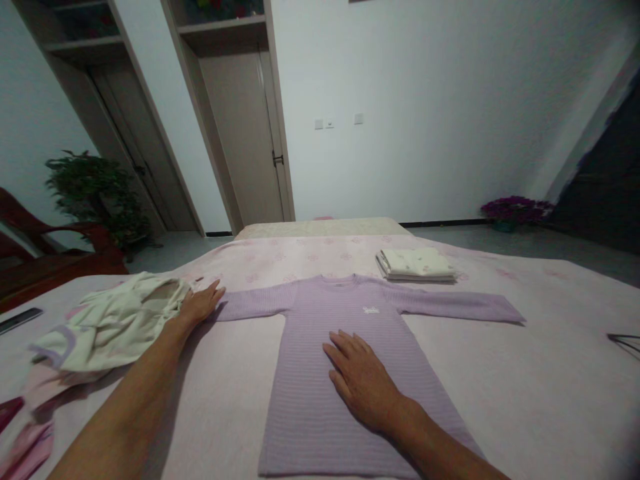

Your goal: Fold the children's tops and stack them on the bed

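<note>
A lilac ribbed sweater (320,360) lies spread flat on the pink bedspread (525,387), both sleeves stretched out sideways. My right hand (363,380) rests palm down on the sweater's middle, fingers stretched out and together. My left hand (200,303) lies flat at the cuff of the sweater's left sleeve, fingers extended, right beside a crumpled cream garment (115,323). Neither hand holds anything.
A folded cream cloth (415,265) lies beyond the sweater at the right. More pink and cream clothes (30,400) are heaped at the left edge, with a dark remote (20,320) near them. A wire hanger (625,343) shows at the far right. Chair, plant and wardrobe doors stand behind.
</note>
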Demonstrator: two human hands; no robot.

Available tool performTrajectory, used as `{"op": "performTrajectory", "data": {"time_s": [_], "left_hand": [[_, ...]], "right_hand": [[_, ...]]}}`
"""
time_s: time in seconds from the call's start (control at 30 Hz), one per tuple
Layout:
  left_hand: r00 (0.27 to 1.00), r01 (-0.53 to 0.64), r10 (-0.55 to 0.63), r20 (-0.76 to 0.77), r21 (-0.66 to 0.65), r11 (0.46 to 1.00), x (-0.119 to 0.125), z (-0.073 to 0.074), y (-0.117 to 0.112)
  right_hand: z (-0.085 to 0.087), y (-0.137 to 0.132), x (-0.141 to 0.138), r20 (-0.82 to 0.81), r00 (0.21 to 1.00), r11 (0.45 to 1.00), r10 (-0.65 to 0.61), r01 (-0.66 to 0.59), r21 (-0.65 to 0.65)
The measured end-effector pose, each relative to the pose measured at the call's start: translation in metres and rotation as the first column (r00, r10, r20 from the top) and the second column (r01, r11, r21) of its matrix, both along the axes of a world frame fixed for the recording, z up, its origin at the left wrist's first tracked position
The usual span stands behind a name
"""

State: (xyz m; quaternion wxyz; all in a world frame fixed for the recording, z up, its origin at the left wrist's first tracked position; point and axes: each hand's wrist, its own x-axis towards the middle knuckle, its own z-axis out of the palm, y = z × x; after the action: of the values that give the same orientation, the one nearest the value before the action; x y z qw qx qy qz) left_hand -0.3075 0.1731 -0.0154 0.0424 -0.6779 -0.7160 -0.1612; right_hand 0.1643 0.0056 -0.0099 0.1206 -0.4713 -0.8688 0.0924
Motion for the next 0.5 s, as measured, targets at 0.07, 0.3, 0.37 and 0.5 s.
{"op": "performTrajectory", "data": {"time_s": [0.07, 0.3, 0.37, 0.5], "left_hand": [[0.999, 0.014, -0.017, -0.05, -0.051, 0.999, -0.007, -0.005, -0.009], [0.915, 0.148, -0.195, -0.353, -0.156, 0.977, -0.043, 0.004, -0.048], [0.906, 0.178, -0.226, -0.357, -0.163, 0.97, -0.053, 0.009, -0.057], [0.898, 0.173, -0.233, -0.373, -0.188, 0.967, -0.06, 0.017, -0.066]], "right_hand": [[0.001, 0.0, 0.0, 0.007, 1.0, 1.0, 0.002, -0.002, 0.004], [-0.004, 0.003, 0.003, -0.014, 1.0, 1.0, 0.011, -0.011, 0.008], [-0.005, 0.004, 0.003, -0.018, 1.0, 1.0, 0.015, -0.015, 0.011], [-0.006, 0.004, 0.004, -0.019, 1.0, 1.0, 0.016, -0.016, 0.026]]}}
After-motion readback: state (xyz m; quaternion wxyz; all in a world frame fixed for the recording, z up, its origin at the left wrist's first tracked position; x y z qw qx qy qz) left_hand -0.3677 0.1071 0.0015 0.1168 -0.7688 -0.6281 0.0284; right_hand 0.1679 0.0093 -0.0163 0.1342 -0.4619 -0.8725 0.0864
